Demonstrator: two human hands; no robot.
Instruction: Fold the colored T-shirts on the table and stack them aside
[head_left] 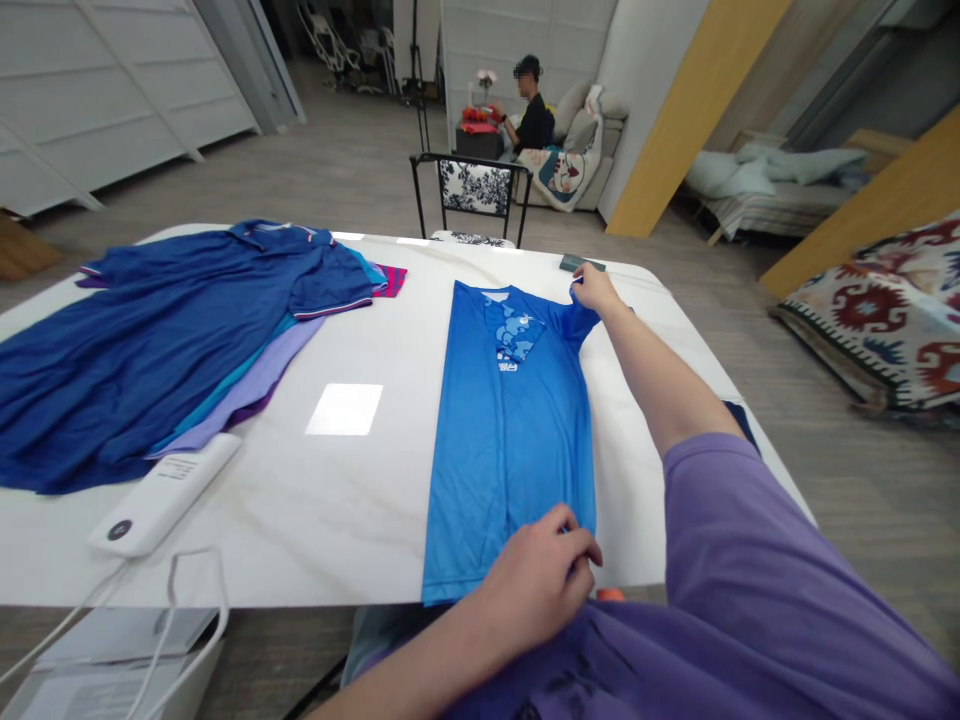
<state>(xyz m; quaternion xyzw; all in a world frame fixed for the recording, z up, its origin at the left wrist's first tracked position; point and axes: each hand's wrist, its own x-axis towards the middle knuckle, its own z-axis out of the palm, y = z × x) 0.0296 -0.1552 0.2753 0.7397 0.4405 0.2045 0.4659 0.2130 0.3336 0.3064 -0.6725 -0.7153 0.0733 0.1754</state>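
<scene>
A blue T-shirt [480,440] lies on the white table with one long side folded in, its hem near the table's front edge. Pale blue cloud-like print and white lettering show near its neck. My right hand [594,288] reaches far forward and pinches the end of the shirt's short sleeve, which sticks out to the right. Close to the lower right corner of the shirt is my left hand [544,565], its fingers loosely bent and a little apart. I see nothing held in it; whether it touches the cloth I cannot tell.
Several shirts, a dark blue polo shirt [217,290] on top, lie spread at the table's left. A white device [169,495] with a cord is beside them. A dark flat object [581,262] lies beyond my right hand. Behind the table are a chair [474,190] and a seated person [534,120].
</scene>
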